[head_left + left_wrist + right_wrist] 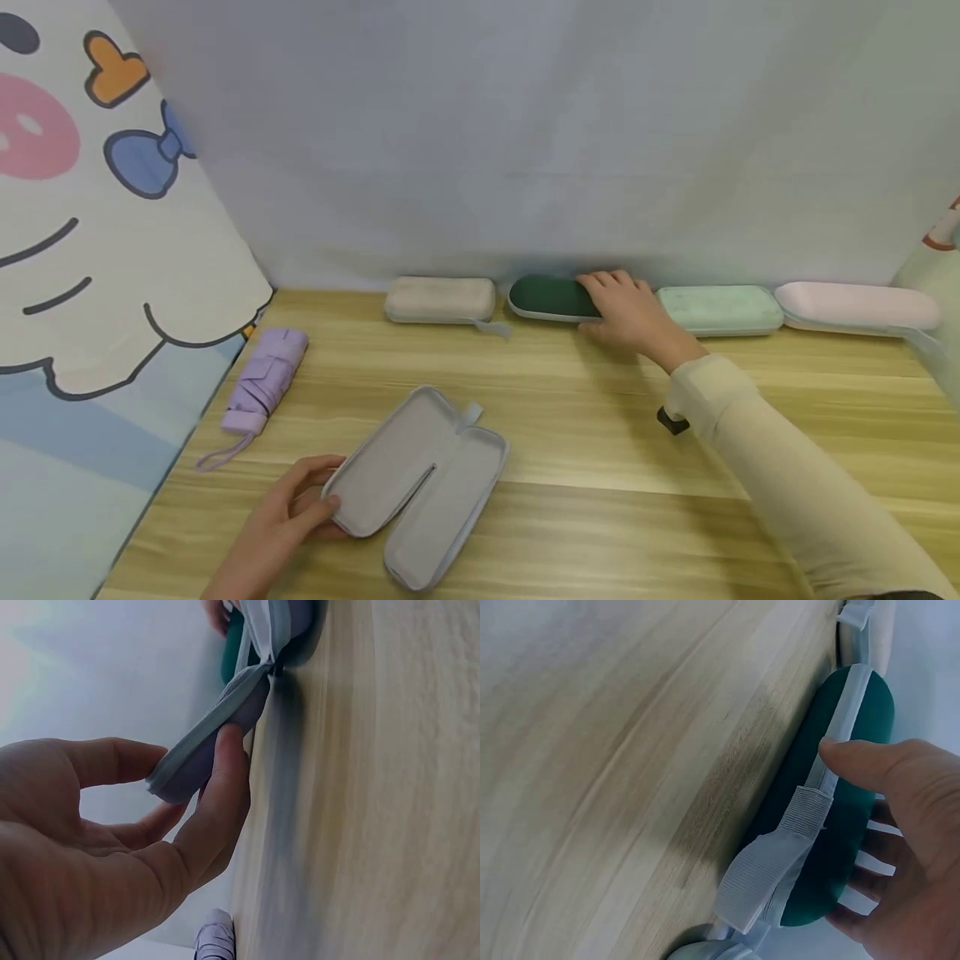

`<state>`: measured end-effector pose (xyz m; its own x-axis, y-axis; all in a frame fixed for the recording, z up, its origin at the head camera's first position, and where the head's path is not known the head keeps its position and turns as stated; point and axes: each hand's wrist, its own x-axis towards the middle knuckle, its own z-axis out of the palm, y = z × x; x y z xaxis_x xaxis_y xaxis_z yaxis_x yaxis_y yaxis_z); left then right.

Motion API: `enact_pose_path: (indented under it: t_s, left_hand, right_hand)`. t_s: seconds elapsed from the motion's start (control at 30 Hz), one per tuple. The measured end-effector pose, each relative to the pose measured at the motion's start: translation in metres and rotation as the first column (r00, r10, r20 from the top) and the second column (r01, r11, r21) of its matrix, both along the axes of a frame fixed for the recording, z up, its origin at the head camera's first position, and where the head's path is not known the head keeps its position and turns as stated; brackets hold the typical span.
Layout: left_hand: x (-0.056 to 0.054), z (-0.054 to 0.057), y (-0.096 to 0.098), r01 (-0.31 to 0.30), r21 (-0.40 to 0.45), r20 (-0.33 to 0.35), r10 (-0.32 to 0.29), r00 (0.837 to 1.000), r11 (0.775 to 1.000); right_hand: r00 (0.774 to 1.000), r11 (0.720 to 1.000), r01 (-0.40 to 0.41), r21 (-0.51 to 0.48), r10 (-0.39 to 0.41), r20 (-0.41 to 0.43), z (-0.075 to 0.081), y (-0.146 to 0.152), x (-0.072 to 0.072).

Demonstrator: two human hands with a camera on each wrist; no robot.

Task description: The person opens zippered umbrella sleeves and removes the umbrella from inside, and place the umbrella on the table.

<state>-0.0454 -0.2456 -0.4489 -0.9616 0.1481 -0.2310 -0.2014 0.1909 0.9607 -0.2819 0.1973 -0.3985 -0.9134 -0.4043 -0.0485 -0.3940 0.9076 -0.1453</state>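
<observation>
Zip case in grey [390, 467] sits unfolded over the near left of the wooden table [585, 533], its left edge pinched between the left hand's [288, 510] thumb and fingers. Farther left lies a folded lilac umbrella [266, 379]. Along the far edge, the right hand [626, 312] clasps a dark green case [551, 297], thumb on its near side; a beige case [440, 298] lies left, mint [720, 310] and pink cases [858, 306] right.

Right fingers [602, 283] on dark green case [546, 297]
</observation>
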Motion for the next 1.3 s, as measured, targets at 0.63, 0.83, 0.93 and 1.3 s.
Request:
enact_pose_path:
  t_s: [0.63,0.83,0.93,1.3]
  left_hand:
    - [-0.025,-0.001,-0.012,-0.298,0.056,0.078,0.293,0.953,0.953]
    - [-0.041,0.001,-0.022,-0.283,0.053,0.090,0.277,0.957,0.958]
    - [-0.050,0.003,-0.027,-0.280,0.042,0.082,0.276,0.958,0.959]
    - [-0.059,0.010,-0.026,-0.364,-0.285,-0.121,0.343,0.931,0.887]
  right_hand:
    - [0.997,0.999,-0.020,0.042,0.023,-0.070,-0.008,0.015,0.011]
    - [0.981,0.993,-0.116,0.030,0.120,-0.150,-0.009,0.016,0.048]
    - [0.972,0.988,-0.155,0.010,0.155,-0.177,-0.010,0.015,0.071]
    - [0.949,0.970,-0.242,-0.031,0.230,-0.215,-0.017,0.009,0.142]
